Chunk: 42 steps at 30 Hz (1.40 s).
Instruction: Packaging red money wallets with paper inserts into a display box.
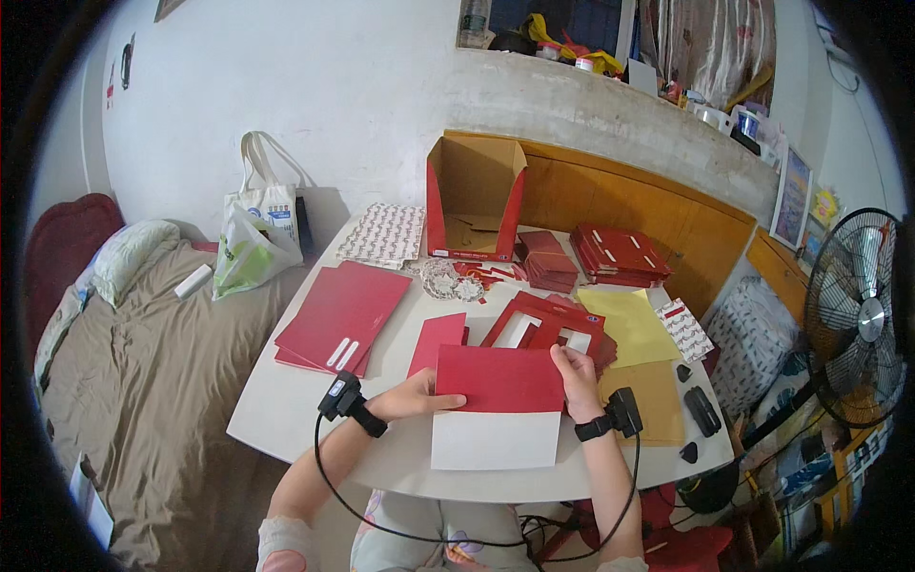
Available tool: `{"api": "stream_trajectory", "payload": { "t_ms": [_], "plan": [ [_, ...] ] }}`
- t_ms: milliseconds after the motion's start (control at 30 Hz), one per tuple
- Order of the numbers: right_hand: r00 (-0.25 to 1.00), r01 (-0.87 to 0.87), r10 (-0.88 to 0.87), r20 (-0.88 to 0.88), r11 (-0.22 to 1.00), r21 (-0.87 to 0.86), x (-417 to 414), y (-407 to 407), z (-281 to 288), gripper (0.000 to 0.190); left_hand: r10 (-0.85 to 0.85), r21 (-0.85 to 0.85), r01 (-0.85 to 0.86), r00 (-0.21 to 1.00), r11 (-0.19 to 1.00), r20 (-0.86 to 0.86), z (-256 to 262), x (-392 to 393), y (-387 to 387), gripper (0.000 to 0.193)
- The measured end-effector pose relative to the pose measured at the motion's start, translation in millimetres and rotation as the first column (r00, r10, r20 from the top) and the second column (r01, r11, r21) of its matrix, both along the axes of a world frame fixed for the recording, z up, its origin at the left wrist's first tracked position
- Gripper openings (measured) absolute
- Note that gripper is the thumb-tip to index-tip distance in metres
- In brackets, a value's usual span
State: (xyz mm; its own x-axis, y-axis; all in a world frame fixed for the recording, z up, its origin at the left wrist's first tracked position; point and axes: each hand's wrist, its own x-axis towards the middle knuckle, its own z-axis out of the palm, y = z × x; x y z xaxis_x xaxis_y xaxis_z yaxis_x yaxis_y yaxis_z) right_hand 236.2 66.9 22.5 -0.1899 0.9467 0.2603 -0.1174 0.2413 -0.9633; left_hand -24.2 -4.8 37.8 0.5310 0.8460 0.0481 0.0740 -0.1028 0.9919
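Observation:
A folded card [499, 379], red above and white below, is held over the near part of a white table [400, 457]. My left hand [427, 397] grips its left edge, thumb lying on the red face. At the upper right corner my right hand [577, 379] pinches it. Just behind lie another red sheet [437, 339] and a red card frame with cut-out windows [547, 322]. Larger red card sheets [350, 311] are stacked to the left. Yellow paper [629, 322] lies to the right, above a tan sheet [647, 407]. Both wrists wear black strapped devices joined by a cable.
An open red cardboard box [475, 247] stands at the back, between patterned sheets [384, 232] and stacks of red card pieces [618, 254]. Black objects [702, 411] rest at the right edge. A bed [164, 357] is at left, a black fan [858, 318] at right.

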Motion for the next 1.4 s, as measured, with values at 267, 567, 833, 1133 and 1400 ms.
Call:
{"api": "stream_trajectory", "payload": {
  "t_ms": [267, 567, 833, 1133, 1400],
  "plan": [
    [0.938, -0.338, 0.339, 0.068, 0.941, -0.029, -5.7, -22.3, 15.5, 0.035, 0.311, -0.048, -0.308, 0.948, 0.95, 0.073, 18.2, -1.1, -7.2, 0.025],
    [0.922, -0.38, 0.375, 0.095, 0.924, 0.041, -10.4, -25.9, 16.3, 0.029, 0.114, 0.204, -0.125, 0.991, 0.971, 0.067, 10.9, -6.8, -3.1, 0.033],
    [0.825, -0.565, 0.551, 0.126, 0.815, 0.128, -8.2, -26.1, 28.9, 0.023, -0.161, -0.039, 0.165, 0.984, 0.986, 0.078, 15.8, -15.6, 1.5, 0.04],
    [0.699, -0.71, 0.7, 0.147, 0.653, 0.263, -5.0, -18.6, 25.5, 0.03, -0.466, 0.046, 0.499, 0.768, 0.865, 0.439, 11.9, -19.5, 0.7, 0.079],
    [0.614, -0.781, 0.744, 0.262, 0.62, 0.071, -23.8, -37.9, 29.7, 0.021, -0.345, -0.367, 0.351, 0.935, 0.862, 0.083, -25.0, 3.5, -5.0, 0.049]
  ]
}}
